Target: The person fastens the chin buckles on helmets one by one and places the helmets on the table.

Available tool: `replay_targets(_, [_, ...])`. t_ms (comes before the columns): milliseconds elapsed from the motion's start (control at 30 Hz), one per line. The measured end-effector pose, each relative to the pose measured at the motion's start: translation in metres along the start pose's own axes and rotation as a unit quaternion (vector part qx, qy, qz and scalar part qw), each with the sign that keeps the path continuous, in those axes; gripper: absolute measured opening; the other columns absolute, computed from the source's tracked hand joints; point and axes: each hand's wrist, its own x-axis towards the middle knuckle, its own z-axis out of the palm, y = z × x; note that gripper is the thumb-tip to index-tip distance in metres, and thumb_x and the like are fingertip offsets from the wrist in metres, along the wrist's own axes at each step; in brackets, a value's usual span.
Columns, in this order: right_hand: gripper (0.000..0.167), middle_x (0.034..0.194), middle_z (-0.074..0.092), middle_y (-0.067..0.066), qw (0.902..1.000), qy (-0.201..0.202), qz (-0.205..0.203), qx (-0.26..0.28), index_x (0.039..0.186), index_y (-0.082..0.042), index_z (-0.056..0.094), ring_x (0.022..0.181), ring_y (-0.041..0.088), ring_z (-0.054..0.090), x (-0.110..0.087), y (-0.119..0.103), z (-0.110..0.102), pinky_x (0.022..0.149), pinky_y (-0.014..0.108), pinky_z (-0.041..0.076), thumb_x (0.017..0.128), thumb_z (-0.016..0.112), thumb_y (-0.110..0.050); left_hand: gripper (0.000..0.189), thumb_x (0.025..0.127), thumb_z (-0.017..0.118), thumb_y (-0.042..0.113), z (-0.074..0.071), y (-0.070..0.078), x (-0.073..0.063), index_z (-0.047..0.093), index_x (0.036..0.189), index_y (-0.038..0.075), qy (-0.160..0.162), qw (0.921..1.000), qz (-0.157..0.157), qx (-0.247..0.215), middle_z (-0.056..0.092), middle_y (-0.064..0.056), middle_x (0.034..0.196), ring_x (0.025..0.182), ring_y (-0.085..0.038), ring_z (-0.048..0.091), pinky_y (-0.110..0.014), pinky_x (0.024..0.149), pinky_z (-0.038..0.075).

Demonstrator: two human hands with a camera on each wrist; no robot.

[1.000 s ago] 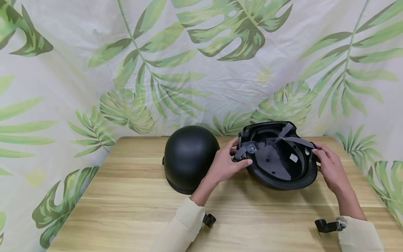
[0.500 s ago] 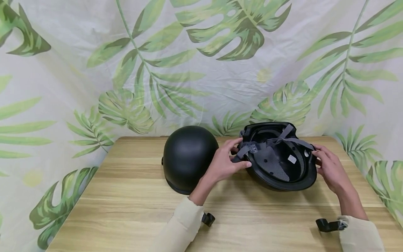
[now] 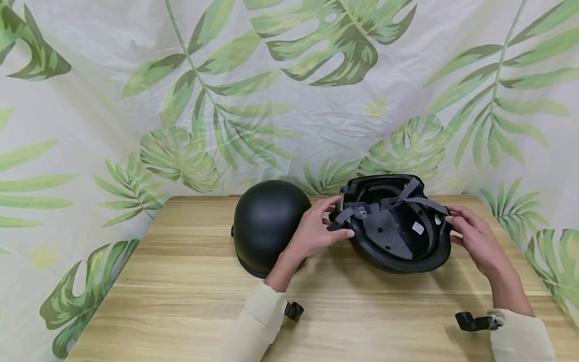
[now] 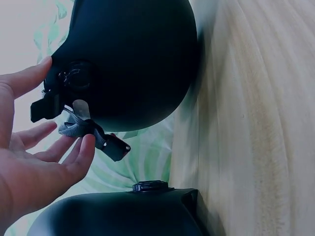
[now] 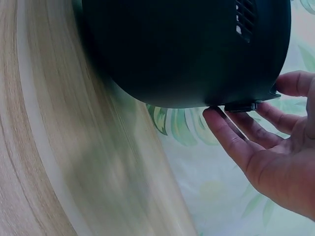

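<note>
Left hand [image 3: 314, 231] has drawn slightly leftward along the rim of the upturned helmet [image 3: 400, 236] since one second earlier; the right hand [image 3: 477, 241] keeps its place at the opposite rim. Two black helmets are shown. One, tilted with its opening toward the viewer, lies between the two hands at the right rear of a single wooden table [image 3: 190, 301]; whether its shell bears on the wood cannot be told. The other, the dome-up helmet [image 3: 271, 226], stands just left of it, partly behind the left forearm. Left hand: half spread, thumb tip at the rim, the other fingers loosely bent against a dangling strap [image 4: 74, 129] that ends in one black buckle [image 4: 116, 147]. Right hand: thumb on the rim, fingers against the outer shell, lightly pinching the edge. Inside the upturned helmet are grey straps [image 3: 409, 188] and one white label [image 3: 418, 228]. Two pale sleeves [image 3: 255, 322] each bear one black clip [image 3: 470, 322] at the cuff. One leaf-patterned cloth [image 3: 113, 50] hangs behind.
</note>
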Motion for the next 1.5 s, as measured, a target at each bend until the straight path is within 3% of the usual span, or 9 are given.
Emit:
replay_targets(567, [0.025,0.116,0.064,-0.028,0.9978,0.021,-0.014,-0.061,0.137,-0.027,0.059,0.106,-0.014,0.063,0.0,-0.004,0.004,0.081,0.01,0.055,0.115,0.051,-0.022,0.087,0.089,0.09,0.029,-0.003,0.001,0.0,0.046,0.164,0.02,-0.019,0.9998,-0.007,-0.004,0.055,-0.01,0.16,0.136,-0.037,0.063,-0.052,0.109,0.057])
replay_targets(733, [0.045,0.125,0.056,-0.03,0.9801,0.065,-0.043,-0.182,0.151,-0.004,0.054,0.108,-0.021,0.054,-0.004,-0.015,0.01,0.084,0.005,0.051,0.114,0.053,-0.028,0.088,0.089,0.09,0.029,-0.006,-0.001,0.0,0.045,0.164,0.018,-0.027,0.9996,-0.002,0.009,0.053,-0.01,0.162,0.139,-0.034,0.061,-0.049,0.108,0.058])
replay_targets(833, [0.056,0.139,0.062,-0.01,0.9616,0.109,-0.063,-0.244,0.155,0.002,0.051,0.116,-0.021,0.049,-0.009,-0.03,0.019,0.09,0.0,0.045,0.111,0.059,-0.032,0.089,0.089,0.09,0.027,-0.009,0.0,0.0,0.044,0.165,0.017,-0.039,0.9991,0.004,0.015,0.049,-0.011,0.164,0.145,-0.034,0.055,-0.05,0.108,0.058])
replay_targets(933, [0.053,0.149,0.062,0.017,0.9444,0.138,-0.098,-0.282,0.152,0.0,0.056,0.133,0.007,0.058,-0.014,-0.048,0.035,0.096,-0.004,0.039,0.108,0.065,-0.028,0.09,0.09,0.09,0.025,-0.013,-0.001,0.0,0.043,0.165,0.015,-0.045,0.9987,0.02,0.016,0.043,-0.013,0.167,0.15,-0.037,0.048,-0.055,0.109,0.056])
replay_targets(1033, [0.051,0.149,0.06,0.028,0.9358,0.116,-0.139,-0.302,0.15,0.001,0.058,0.136,0.042,0.061,-0.017,-0.065,0.054,0.095,-0.003,0.04,0.105,0.07,-0.02,0.091,0.09,0.09,0.024,-0.016,-0.001,0.001,0.041,0.166,0.013,-0.04,0.9985,0.035,0.013,0.041,-0.014,0.168,0.153,-0.038,0.044,-0.057,0.11,0.055])
replay_targets(1067, [0.051,0.148,0.06,0.029,0.9347,0.101,-0.15,-0.306,0.15,0.001,0.059,0.132,0.053,0.06,-0.017,-0.07,0.06,0.098,0.003,0.047,0.104,0.072,-0.018,0.091,0.09,0.09,0.023,-0.018,-0.002,0.0,0.041,0.166,0.013,-0.037,0.9986,0.037,0.012,0.041,-0.014,0.168,0.154,-0.037,0.044,-0.057,0.11,0.055])
replay_targets(1167, [0.052,0.149,0.06,0.028,0.9275,0.052,-0.172,-0.328,0.15,-0.002,0.059,0.127,0.055,0.064,-0.016,-0.082,0.08,0.102,0.033,0.06,0.103,0.074,-0.017,0.091,0.09,0.089,0.023,-0.022,-0.002,0.0,0.041,0.166,0.012,-0.029,0.9989,0.036,0.004,0.045,-0.013,0.165,0.153,-0.035,0.046,-0.053,0.111,0.055])
replay_targets(1267, [0.052,0.148,0.062,0.025,0.9183,0.016,-0.189,-0.348,0.149,-0.004,0.06,0.128,0.05,0.064,-0.013,-0.09,0.098,0.103,0.064,0.052,0.102,0.076,-0.018,0.09,0.09,0.089,0.022,-0.026,-0.002,-0.001,0.041,0.165,0.012,-0.028,0.9991,0.03,-0.006,0.049,-0.014,0.162,0.15,-0.033,0.05,-0.05,0.113,0.055])
replay_targets(1500, [0.053,0.152,0.06,0.02,0.9234,-0.044,-0.185,-0.333,0.151,-0.005,0.059,0.139,0.044,0.059,-0.003,-0.095,0.134,0.109,0.066,0.051,0.103,0.075,-0.019,0.084,0.092,0.088,0.02,-0.04,0.002,-0.003,0.045,0.164,0.016,-0.021,0.9992,0.031,-0.011,0.056,-0.013,0.157,0.143,-0.032,0.06,-0.05,0.113,0.055])
